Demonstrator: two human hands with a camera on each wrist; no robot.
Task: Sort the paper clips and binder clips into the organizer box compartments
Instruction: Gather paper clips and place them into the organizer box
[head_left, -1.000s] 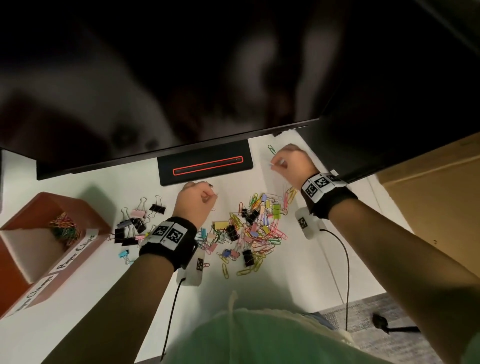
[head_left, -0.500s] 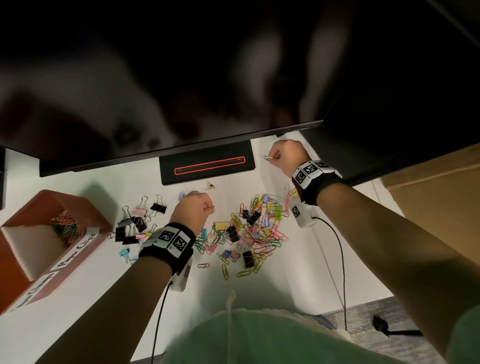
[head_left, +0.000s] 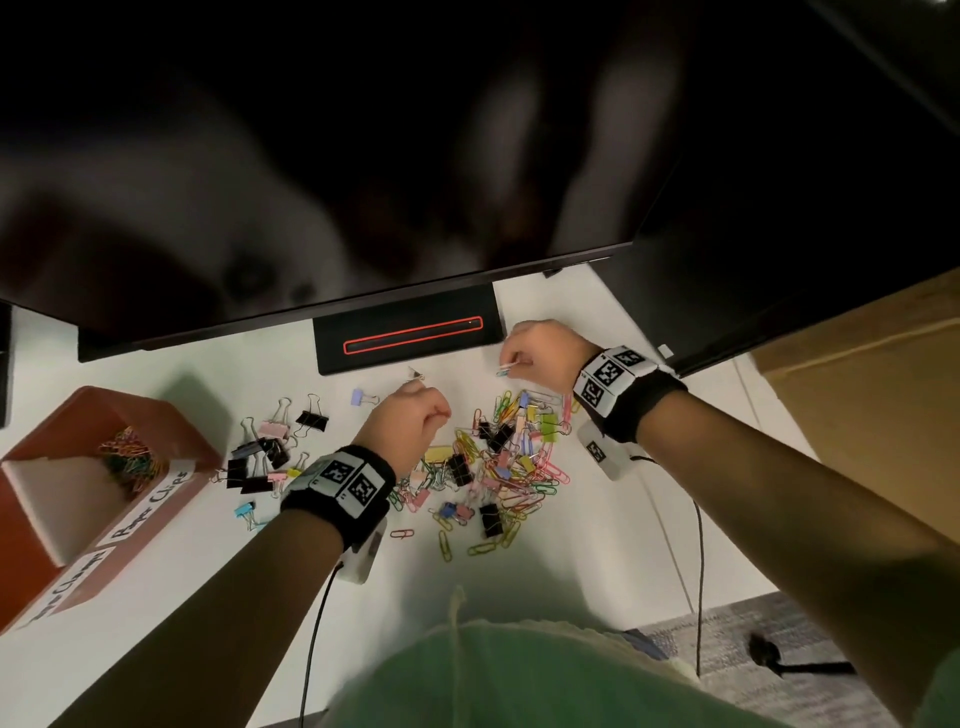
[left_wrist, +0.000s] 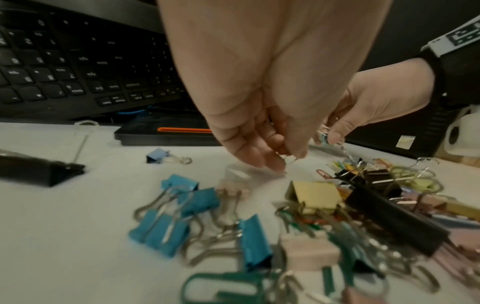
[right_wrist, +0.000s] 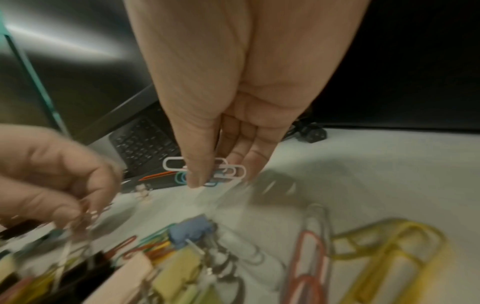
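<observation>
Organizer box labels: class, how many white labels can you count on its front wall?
2. The Paper Clips label sits by the compartment holding paper clips; the second label, lower left of it, is hard to read. Others may be hidden.

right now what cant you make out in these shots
- What the left hand pinches: left wrist view shows only a thin wire tip below its fingers; in the head view the fist covers it.
- How many paper clips the right hand holds: thumb overlaps them, right wrist view.
- Near compartment of the organizer box: its label is cut off by the head view's left edge.
- The mixed pile: blurred in both wrist views.
</observation>
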